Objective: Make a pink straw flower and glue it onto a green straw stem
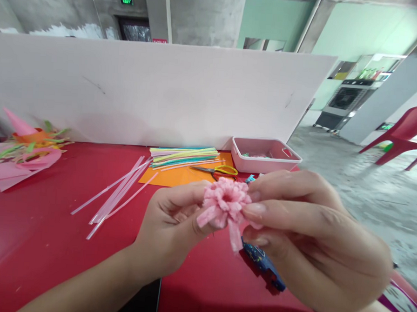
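Observation:
A pink paper flower [225, 199] with a ruffled centre and loose strips hanging down is held up between both hands. My left hand [173, 224] pinches its left side between thumb and fingers. From the right, the fingertips of my right hand [305, 240] close on the flower's petals. Below, partly hidden by my right hand, a dark blue patterned tool [264, 263] lies on the red table [49, 259]. Behind the flower, scissors with yellow and red handles [225, 171] rest on an orange sheet [175, 176].
Several coloured strips [183, 157] lie on the orange sheet, with pink translucent sticks [119, 193] left of it. A pink bin [264, 163] stands at the back right. Pink and orange paper pieces [30, 151] sit far left. A white board [163, 93] borders the table's back.

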`<state>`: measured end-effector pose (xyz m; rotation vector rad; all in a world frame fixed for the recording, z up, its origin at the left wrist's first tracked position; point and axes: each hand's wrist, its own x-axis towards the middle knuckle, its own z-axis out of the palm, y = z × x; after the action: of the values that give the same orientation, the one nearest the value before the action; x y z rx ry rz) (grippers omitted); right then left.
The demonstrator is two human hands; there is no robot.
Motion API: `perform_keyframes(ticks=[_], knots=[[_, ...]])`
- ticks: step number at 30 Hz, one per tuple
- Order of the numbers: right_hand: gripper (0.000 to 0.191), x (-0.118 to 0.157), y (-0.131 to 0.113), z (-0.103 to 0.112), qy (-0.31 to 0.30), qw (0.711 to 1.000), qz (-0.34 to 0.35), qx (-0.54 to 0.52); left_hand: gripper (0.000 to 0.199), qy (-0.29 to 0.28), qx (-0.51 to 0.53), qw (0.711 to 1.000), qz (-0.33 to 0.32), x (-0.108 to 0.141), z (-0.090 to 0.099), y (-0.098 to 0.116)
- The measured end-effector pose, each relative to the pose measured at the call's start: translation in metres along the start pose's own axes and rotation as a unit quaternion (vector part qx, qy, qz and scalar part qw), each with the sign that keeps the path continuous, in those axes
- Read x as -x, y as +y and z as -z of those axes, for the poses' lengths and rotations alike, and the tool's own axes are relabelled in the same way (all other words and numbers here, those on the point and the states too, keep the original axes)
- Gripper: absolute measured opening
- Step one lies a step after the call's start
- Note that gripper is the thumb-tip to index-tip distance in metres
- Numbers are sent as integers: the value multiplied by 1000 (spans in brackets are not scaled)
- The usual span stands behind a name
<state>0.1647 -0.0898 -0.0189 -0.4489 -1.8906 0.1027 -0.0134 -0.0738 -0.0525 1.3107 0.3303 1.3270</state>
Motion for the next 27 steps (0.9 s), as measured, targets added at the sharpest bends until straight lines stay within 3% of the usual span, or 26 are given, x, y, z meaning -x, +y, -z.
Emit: perform_keyframes(ticks=[5,12,20,27], knots=[[14,0,-1,0,-14,999,-34,-29,11,-22,-6,1000,5,0,-1,3],[18,3,0,-3,-14,996,-59,-64,17,-79,87,990,78,0,-5,2],[17,5,-6,-3,-14,976,-143,-163,30,-79,27,991,107,-1,-8,10],[16,5,-8,-3,-13,982,-146,-117,11,-73,23,996,50,3,-4,4]])
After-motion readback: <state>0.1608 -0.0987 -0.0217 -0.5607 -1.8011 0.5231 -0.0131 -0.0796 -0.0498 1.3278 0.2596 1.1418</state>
